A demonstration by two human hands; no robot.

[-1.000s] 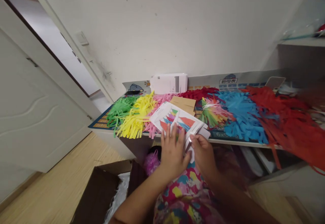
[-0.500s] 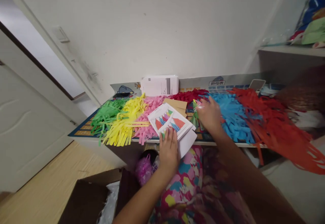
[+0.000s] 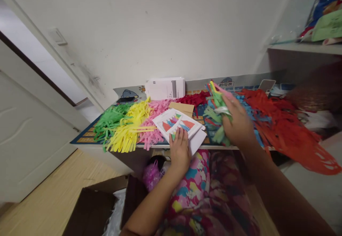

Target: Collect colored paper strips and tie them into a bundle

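Note:
My right hand (image 3: 237, 122) is closed around a bundle of multicoloured tissue-paper tassels (image 3: 219, 111), green, yellow, red and pink, raised above the table with a whitish band near its middle. Fingers of my left hand (image 3: 180, 145) lie flat on top of printed cards (image 3: 177, 123) showing coloured fringe pictures; its thumb is not clearly visible. A blank white sheet (image 3: 197, 141) sticks out from beneath the cards. Behind them is a brown envelope (image 3: 184, 108). Blue fringe (image 3: 249, 113) lies partly hidden behind my right hand.
Green (image 3: 109, 120), yellow (image 3: 128, 132), pink (image 3: 151, 134), dark red (image 3: 196, 98) and bright red fringe (image 3: 288, 129) cover much of the table. A white package (image 3: 165, 89) leans on the wall. An open cardboard box (image 3: 91, 207) stands on the floor; a shelf (image 3: 307, 47) juts out right.
My right hand has lifted the tassel bundle off the table and drawn it slightly right, showing more of it. My left hand stays on the cards.

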